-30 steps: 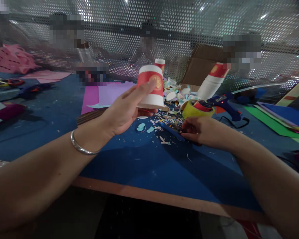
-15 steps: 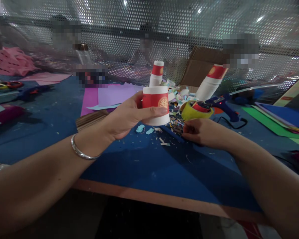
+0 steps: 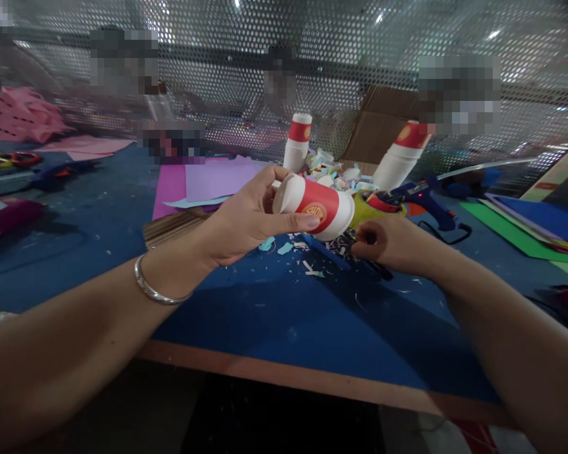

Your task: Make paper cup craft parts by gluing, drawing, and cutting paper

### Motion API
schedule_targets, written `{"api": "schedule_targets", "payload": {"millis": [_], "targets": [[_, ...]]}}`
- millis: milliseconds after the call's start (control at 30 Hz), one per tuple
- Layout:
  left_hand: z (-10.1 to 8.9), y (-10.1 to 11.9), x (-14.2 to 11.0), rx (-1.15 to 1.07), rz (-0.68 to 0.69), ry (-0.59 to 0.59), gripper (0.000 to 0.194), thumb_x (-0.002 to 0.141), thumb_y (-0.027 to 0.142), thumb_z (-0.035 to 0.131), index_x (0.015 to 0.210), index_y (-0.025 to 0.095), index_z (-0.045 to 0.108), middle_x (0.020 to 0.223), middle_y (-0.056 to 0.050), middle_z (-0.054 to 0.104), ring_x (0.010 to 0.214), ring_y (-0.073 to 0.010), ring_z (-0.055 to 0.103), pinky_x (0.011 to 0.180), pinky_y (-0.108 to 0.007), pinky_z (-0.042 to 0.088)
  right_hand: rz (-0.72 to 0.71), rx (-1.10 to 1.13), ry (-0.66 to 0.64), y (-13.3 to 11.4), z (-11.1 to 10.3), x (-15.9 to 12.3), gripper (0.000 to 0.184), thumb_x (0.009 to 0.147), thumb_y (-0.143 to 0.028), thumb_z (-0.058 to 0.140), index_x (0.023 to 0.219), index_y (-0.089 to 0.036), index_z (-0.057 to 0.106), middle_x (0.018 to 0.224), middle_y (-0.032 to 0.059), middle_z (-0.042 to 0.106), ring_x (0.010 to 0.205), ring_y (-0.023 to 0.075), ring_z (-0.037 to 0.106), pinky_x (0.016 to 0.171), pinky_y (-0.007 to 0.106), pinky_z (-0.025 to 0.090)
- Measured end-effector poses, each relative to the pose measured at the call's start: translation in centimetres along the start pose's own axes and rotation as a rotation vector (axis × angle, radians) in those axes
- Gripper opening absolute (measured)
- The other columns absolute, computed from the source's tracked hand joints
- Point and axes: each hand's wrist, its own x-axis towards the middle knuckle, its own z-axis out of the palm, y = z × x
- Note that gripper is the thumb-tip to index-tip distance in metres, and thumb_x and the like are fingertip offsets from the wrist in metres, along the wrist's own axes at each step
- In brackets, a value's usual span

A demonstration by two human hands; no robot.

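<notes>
My left hand (image 3: 260, 221) grips a red and white paper cup (image 3: 319, 205) with a gold emblem. The cup lies tilted on its side in the air, its rim end toward the right. Just right of it, above the table, is my right hand (image 3: 383, 243), its fingers curled together; what they hold, if anything, is hidden. A dark object (image 3: 381, 271) shows beneath that hand, too unclear to name. Between my hands a blue strip (image 3: 329, 252) lies among paper scraps (image 3: 307, 268) on the blue table.
Two stacks of paper cups, an upright one (image 3: 297, 142) and a leaning one (image 3: 402, 154), stand behind. A yellow tape roll (image 3: 378, 217) and a glue gun (image 3: 426, 198) are at right, near coloured sheets (image 3: 539, 227). Purple paper (image 3: 218, 183) and corrugated cardboard (image 3: 170, 230) lie left.
The cup in my left hand has tipped from upright onto its side, its wide end swinging right. My right hand has shifted slightly right and up, uncovering more of the blue strip.
</notes>
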Motion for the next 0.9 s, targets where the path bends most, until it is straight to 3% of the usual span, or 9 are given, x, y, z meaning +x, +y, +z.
{"api": "schedule_targets", "payload": {"millis": [133, 267, 400, 567, 667, 800, 900], "targets": [[-0.1, -0.2, -0.3, 0.062, 0.029, -0.035, 0.049, 0.071, 0.026, 0.088, 0.112, 0.025, 0.06, 0.096, -0.003, 0.067, 0.076, -0.0174, 0.065, 0.064, -0.029, 0.053, 0.026, 0.312, 0.104, 0.1, -0.2, -0.1, 0.016, 0.08, -0.023, 0.055, 0.064, -0.021, 0.056, 0.059, 0.0012, 0.061, 0.055, 0.0161, 0.056, 0.053, 0.03, 0.038], [0.2, -0.8, -0.3, 0.03, 0.017, -0.038, 0.056, 0.068, 0.02, 0.09, 0.115, 0.024, 0.06, 0.099, -0.003, 0.068, 0.083, -0.0176, 0.067, 0.077, -0.031, 0.056, -0.007, 0.719, 0.155, -0.6, -0.2, -0.8, 0.011, 0.078, -0.019, 0.05, 0.069, -0.021, 0.054, 0.057, 0.0002, 0.062, 0.048, 0.0148, 0.057, 0.05, 0.029, 0.044], [1.1, -1.2, -0.1, -0.092, -0.119, -0.03, 0.05, 0.072, 0.015, 0.085, 0.114, 0.021, 0.06, 0.103, -0.005, 0.069, 0.091, -0.0181, 0.069, 0.085, -0.033, 0.056, -0.02, 0.762, 0.218, -1.8, -0.4, -1.4, 0.007, 0.075, -0.016, 0.051, 0.071, -0.022, 0.054, 0.057, -0.0008, 0.062, 0.047, 0.0145, 0.058, 0.049, 0.029, 0.046], [1.4, -0.9, 0.3, -0.325, -0.271, -0.01, 0.029, 0.086, 0.021, 0.072, 0.114, 0.019, 0.065, 0.109, -0.009, 0.073, 0.093, -0.0199, 0.072, 0.085, -0.037, 0.059, -0.033, 0.848, 0.216, -2.2, -0.5, -1.7, 0.009, 0.076, -0.015, 0.052, 0.073, -0.023, 0.053, 0.057, -0.0019, 0.061, 0.046, 0.0149, 0.057, 0.049, 0.03, 0.048], [1.0, -0.8, 0.5, -0.323, -0.321, -0.05, 0.029, 0.085, 0.024, 0.074, 0.113, 0.017, 0.07, 0.105, -0.01, 0.076, 0.09, -0.0203, 0.072, 0.082, -0.037, 0.06, -0.056, 0.861, 0.268, -1.9, -0.4, -1.7, 0.01, 0.075, -0.014, 0.054, 0.072, -0.024, 0.052, 0.062, -0.0009, 0.059, 0.049, 0.0146, 0.055, 0.049, 0.03, 0.047], [0.6, -1.0, 0.5, -0.301, -0.335, -0.112, 0.018, 0.081, 0.028, 0.079, 0.09, 0.013, 0.076, 0.092, -0.009, 0.077, 0.083, -0.0166, 0.071, 0.084, -0.033, 0.058, -0.031, 0.851, 0.386, -1.5, -0.1, -1.6, 0.011, 0.074, -0.014, 0.055, 0.071, -0.024, 0.052, 0.062, -0.0006, 0.053, 0.052, 0.0143, 0.05, 0.048, 0.029, 0.042], [0.8, -0.9, 0.4, -0.318, -0.392, -0.121, 0.019, 0.083, 0.029, 0.078, 0.091, 0.012, 0.076, 0.095, -0.011, 0.078, 0.085, -0.0178, 0.071, 0.082, -0.034, 0.059, -0.006, 0.918, 0.477, -1.6, 0.0, -1.6, 0.01, 0.077, -0.015, 0.053, 0.074, -0.025, 0.051, 0.06, -0.0026, 0.047, 0.048, 0.0135, 0.044, 0.044, 0.027, 0.036]]}}
